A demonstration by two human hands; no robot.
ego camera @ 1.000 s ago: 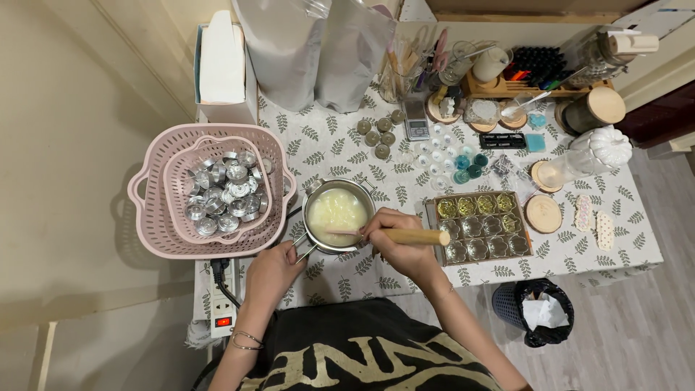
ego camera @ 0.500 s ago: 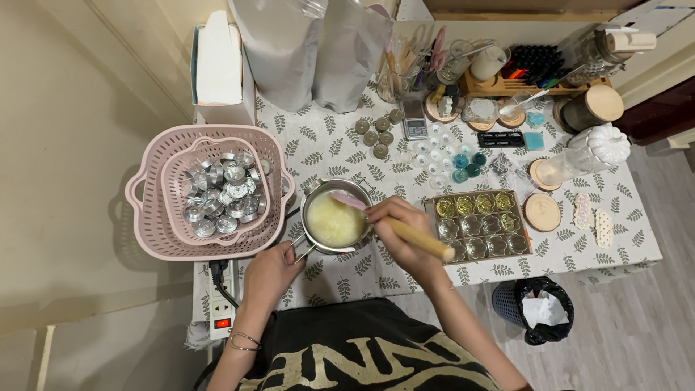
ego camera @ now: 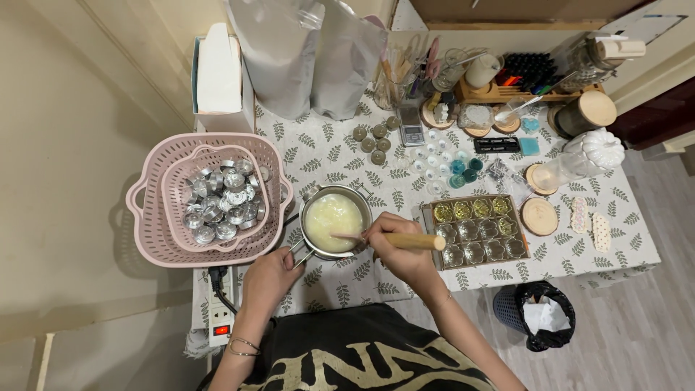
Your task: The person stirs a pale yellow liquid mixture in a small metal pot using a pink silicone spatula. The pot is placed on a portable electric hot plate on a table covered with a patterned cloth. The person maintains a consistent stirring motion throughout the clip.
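Leaf-print worktop (ego camera: 340, 156): left hand (ego camera: 269, 279) grips pot (ego camera: 331, 221) handle; right hand (ego camera: 397, 245) grasps wooden stirrer (ego camera: 413, 241) in pale liquid. Tray (ego camera: 474, 230): four moulds filled, eight unfilled.

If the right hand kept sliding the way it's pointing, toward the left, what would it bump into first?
Most likely the near rim of the metal pot of pale yellow liquid, which lies directly left of the right hand. The height above the rim is unclear from overhead.
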